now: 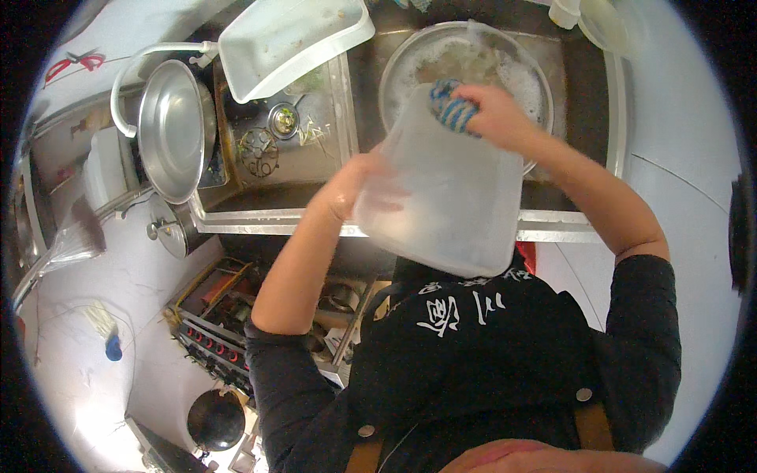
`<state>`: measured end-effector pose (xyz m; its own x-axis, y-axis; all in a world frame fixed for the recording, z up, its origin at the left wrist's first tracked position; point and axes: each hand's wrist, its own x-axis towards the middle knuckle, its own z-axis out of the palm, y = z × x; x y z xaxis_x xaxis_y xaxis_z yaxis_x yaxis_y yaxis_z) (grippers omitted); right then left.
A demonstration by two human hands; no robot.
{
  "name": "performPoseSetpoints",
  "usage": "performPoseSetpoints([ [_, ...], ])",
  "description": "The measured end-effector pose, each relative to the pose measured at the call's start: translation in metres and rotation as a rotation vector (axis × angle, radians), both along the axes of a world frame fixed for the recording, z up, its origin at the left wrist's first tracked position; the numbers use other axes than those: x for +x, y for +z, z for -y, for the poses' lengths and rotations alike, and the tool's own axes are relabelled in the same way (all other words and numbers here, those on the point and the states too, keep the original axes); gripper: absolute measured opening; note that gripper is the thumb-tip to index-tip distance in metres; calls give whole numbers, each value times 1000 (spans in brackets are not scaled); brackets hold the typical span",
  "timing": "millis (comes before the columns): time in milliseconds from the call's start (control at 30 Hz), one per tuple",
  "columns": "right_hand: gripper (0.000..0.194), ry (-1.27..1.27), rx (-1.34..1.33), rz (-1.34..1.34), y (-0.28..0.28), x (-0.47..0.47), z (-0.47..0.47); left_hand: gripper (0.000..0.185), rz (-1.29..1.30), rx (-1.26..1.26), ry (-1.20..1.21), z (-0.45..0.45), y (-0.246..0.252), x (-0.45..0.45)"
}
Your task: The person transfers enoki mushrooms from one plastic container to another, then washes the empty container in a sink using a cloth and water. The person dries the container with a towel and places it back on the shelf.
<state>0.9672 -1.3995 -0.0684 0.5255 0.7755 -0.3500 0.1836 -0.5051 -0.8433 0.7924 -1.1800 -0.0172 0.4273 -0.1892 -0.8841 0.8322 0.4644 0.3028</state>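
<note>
A translucent white plastic tub (443,195) is tilted over the front edge of the sink. My left hand (369,183) grips its left side; some fingers show blurred through the plastic. In my right hand (500,118) is a blue-and-white striped cloth (454,109), pressed against the tub's far end. Beyond and partly beneath them, a large round metal basin (387,77) with cloudy, foamy water stands in the right sink bowl.
Another white plastic tub (290,47) rests across the left sink bowl, near the drain strainer (284,120) with food scraps. A large metal bowl (171,131) leans at the left beside the white faucet (121,106). The metal sink rim (260,222) runs in front of me.
</note>
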Motion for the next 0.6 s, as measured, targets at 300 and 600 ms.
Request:
performPoseSetpoints([
  [300, 56, -733, 6, -621, -81, -69, -63, 103, 205, 106, 92, 78, -21, -3],
  [600, 49, -541, 371, 58, -101, -82, -57, 108, 275, 172, 165, 90, -42, -11],
])
